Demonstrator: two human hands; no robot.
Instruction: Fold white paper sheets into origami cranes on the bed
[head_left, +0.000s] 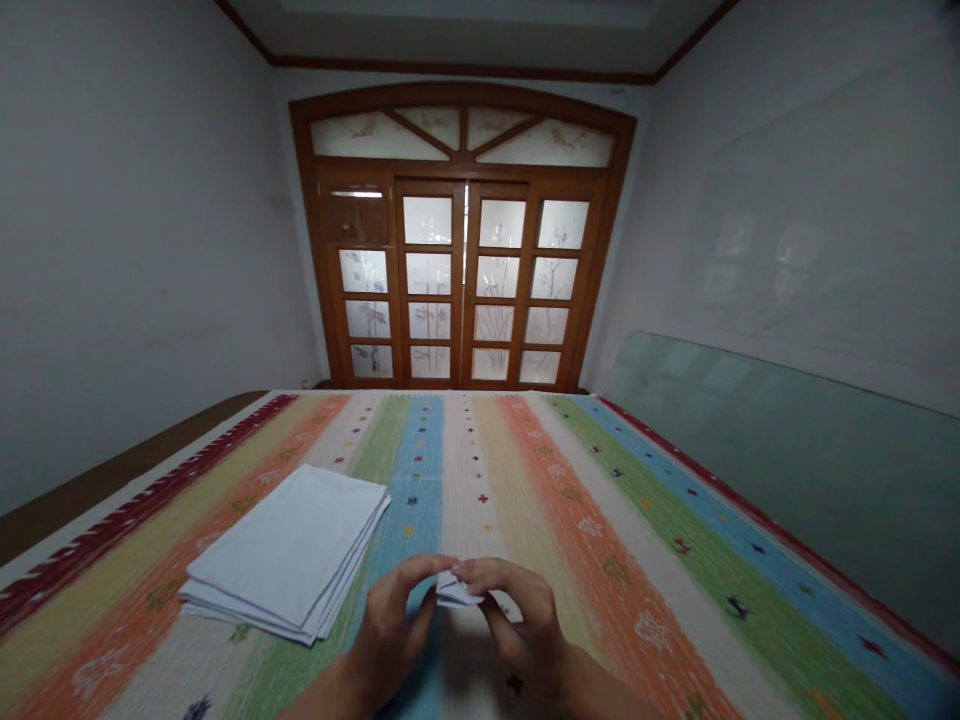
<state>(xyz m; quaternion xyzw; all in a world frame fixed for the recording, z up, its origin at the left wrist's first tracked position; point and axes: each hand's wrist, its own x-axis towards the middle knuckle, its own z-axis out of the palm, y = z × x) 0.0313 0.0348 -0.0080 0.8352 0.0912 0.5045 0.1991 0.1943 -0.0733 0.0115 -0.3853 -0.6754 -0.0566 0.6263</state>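
Observation:
A small piece of folded white paper is pinched between my two hands, just above the striped cloth. My left hand grips its left side, thumb below and fingers on top. On the other side, my right hand holds it the same way, and the fingertips of both hands nearly meet at its upper edge. Fingers cover part of the paper, so its full folded shape cannot be made out. To the left of my hands lies a stack of white sheets, loosely lined up with edges fanned a little.
A striped, multicoloured cloth covers the broad surface in front of me. Along the right side stands a pale green panel against the wall. Wooden doors with glass panes close off the far end.

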